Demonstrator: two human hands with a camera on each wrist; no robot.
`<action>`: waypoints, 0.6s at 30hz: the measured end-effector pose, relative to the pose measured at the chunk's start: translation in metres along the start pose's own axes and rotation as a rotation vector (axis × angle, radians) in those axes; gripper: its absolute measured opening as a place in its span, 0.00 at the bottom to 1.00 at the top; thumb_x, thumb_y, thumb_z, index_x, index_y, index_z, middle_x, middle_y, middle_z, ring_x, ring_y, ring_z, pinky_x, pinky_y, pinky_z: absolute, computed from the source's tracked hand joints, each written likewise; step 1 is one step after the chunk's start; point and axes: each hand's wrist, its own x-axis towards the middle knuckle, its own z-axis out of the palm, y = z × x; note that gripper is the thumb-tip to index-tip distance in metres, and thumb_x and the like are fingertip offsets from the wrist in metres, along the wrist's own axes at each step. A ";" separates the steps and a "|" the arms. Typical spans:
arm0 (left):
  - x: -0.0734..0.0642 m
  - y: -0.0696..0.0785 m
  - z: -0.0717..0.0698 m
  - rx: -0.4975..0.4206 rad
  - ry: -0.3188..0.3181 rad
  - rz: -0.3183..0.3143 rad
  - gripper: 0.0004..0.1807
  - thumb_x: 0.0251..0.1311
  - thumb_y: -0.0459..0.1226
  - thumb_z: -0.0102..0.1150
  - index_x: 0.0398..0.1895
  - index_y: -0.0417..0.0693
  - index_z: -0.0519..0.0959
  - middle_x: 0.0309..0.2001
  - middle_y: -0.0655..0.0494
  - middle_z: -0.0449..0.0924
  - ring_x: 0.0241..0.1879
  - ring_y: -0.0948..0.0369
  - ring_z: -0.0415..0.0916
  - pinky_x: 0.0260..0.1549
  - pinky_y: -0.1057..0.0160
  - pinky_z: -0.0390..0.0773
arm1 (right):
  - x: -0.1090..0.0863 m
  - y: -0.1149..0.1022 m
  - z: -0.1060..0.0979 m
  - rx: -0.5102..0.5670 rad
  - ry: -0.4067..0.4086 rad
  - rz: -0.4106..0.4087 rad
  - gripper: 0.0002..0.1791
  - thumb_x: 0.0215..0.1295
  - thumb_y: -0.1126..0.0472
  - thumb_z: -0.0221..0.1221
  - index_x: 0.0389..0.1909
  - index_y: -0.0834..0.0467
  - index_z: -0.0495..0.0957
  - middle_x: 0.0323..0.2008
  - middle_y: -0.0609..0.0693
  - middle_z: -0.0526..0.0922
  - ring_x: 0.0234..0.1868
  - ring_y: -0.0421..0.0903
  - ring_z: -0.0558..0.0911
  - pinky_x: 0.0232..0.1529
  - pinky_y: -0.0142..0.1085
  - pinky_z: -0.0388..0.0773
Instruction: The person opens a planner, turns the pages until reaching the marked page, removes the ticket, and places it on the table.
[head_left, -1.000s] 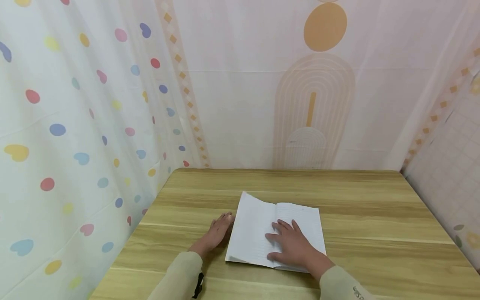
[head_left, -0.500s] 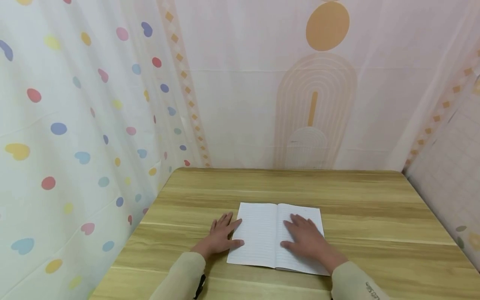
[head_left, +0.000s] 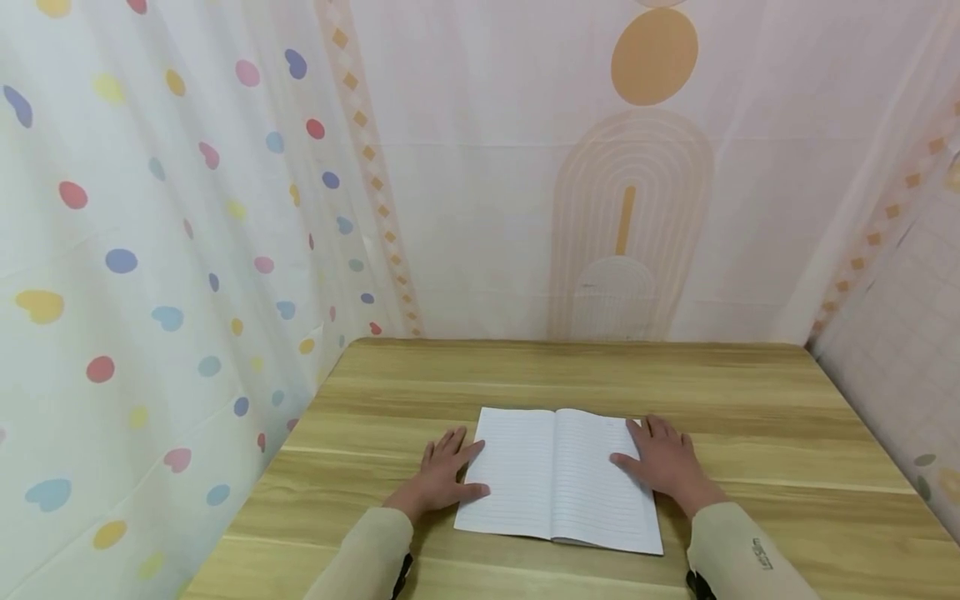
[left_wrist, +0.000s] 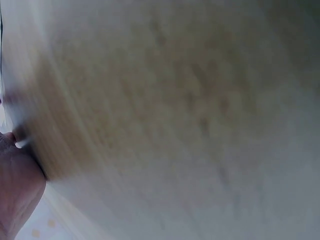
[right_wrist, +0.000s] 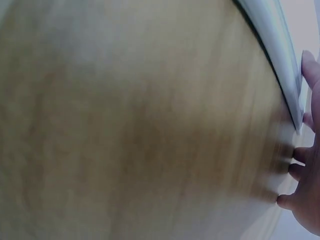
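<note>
The left hand (head_left: 437,482) and right hand (head_left: 666,460), fingers extended, gripping nothing, rest at opposite side edges of the open notebook (head_left: 555,483) lying between them on the table (head_left: 585,375). The step seems to be holding pages flat; a page turn would call for pinching one edge.

Beneath the fingers (head_left: 471,451) spreads a table (head_left: 750,392) with a streaky wood-grain top. Well beyond the fingertips hangs a pale arch-patterned curtain (head_left: 465,208); to their left, a white curtain (head_left: 150,275) spotted in many colours; far to their right, a faintly gridded sheet (head_left: 900,333). The light is soft.
</note>
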 end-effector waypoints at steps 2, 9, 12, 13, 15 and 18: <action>0.000 0.000 0.000 -0.005 0.005 0.002 0.43 0.62 0.55 0.63 0.76 0.46 0.61 0.77 0.35 0.41 0.76 0.39 0.33 0.69 0.35 0.31 | 0.001 0.001 -0.001 -0.005 -0.008 0.001 0.46 0.67 0.36 0.57 0.72 0.67 0.62 0.69 0.77 0.56 0.69 0.75 0.55 0.62 0.72 0.51; -0.001 0.001 0.000 -0.002 0.002 0.007 0.44 0.62 0.56 0.62 0.76 0.46 0.61 0.77 0.35 0.40 0.76 0.39 0.33 0.69 0.35 0.31 | 0.004 0.002 -0.004 -0.014 -0.036 0.004 0.47 0.66 0.36 0.58 0.72 0.68 0.61 0.69 0.78 0.56 0.69 0.76 0.55 0.62 0.73 0.52; -0.002 0.001 -0.001 -0.007 0.002 0.014 0.44 0.62 0.56 0.62 0.76 0.46 0.61 0.77 0.34 0.41 0.76 0.38 0.33 0.69 0.35 0.30 | 0.004 0.002 -0.004 -0.018 -0.038 0.008 0.47 0.66 0.36 0.58 0.72 0.67 0.61 0.69 0.78 0.55 0.69 0.76 0.55 0.62 0.73 0.52; -0.002 0.001 -0.001 -0.007 0.001 0.014 0.44 0.62 0.56 0.62 0.76 0.46 0.61 0.77 0.34 0.41 0.76 0.39 0.33 0.69 0.35 0.30 | 0.004 0.002 -0.004 -0.019 -0.037 0.009 0.46 0.66 0.36 0.57 0.72 0.67 0.62 0.69 0.77 0.55 0.69 0.76 0.55 0.62 0.73 0.52; -0.002 0.001 -0.001 -0.003 0.001 0.015 0.43 0.62 0.56 0.62 0.76 0.46 0.61 0.77 0.34 0.41 0.76 0.39 0.33 0.69 0.35 0.30 | 0.003 0.001 -0.004 -0.024 -0.033 0.007 0.46 0.66 0.36 0.57 0.72 0.66 0.62 0.69 0.78 0.56 0.69 0.76 0.56 0.61 0.73 0.53; -0.001 0.001 -0.001 0.004 0.003 0.012 0.43 0.62 0.55 0.63 0.76 0.47 0.61 0.77 0.34 0.41 0.76 0.39 0.33 0.69 0.35 0.31 | 0.002 0.000 -0.003 -0.020 -0.019 0.002 0.44 0.66 0.36 0.57 0.71 0.65 0.64 0.68 0.78 0.56 0.68 0.76 0.56 0.61 0.72 0.53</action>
